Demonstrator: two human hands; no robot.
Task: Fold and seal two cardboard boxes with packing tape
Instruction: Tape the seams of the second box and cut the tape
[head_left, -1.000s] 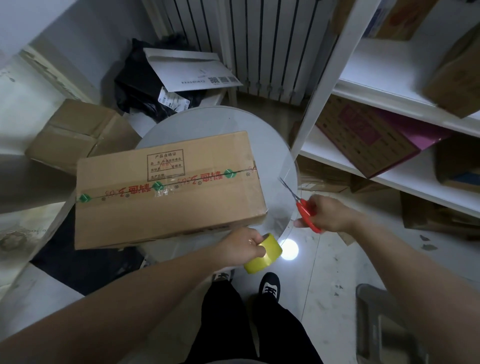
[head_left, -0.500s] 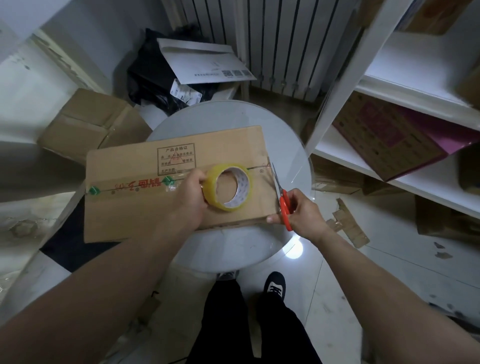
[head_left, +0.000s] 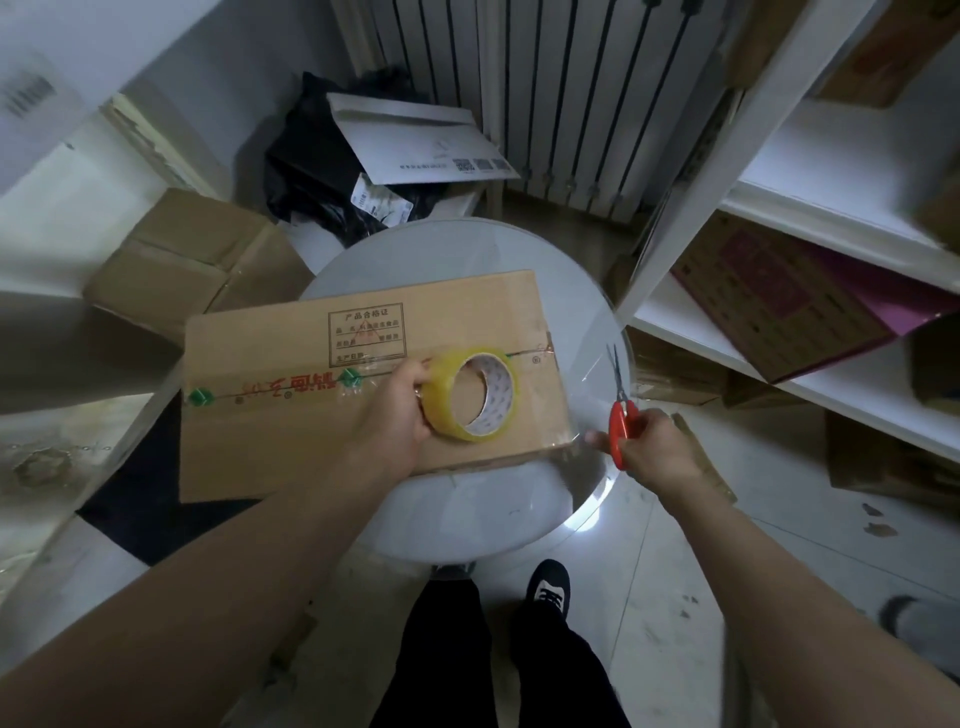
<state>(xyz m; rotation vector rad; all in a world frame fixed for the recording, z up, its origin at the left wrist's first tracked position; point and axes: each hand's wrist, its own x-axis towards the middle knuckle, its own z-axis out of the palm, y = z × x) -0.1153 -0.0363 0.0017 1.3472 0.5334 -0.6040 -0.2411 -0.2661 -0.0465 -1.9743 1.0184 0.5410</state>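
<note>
Cardboard box (head_left: 291, 436) sits centre frame on the worktop (head_left: 467, 249), seam taped. Left hand (head_left: 395, 410) grips the tape roll (head_left: 440, 405) on its lid; right hand (head_left: 654, 447) clasps red scissors (head_left: 618, 415) beside it — presumably to cut tape.

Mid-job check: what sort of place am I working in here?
Likely a small storeroom or packing corner: white shelving holding a printed carton, a cardboard box on the floor, and a round table used as the taping bench.
</note>
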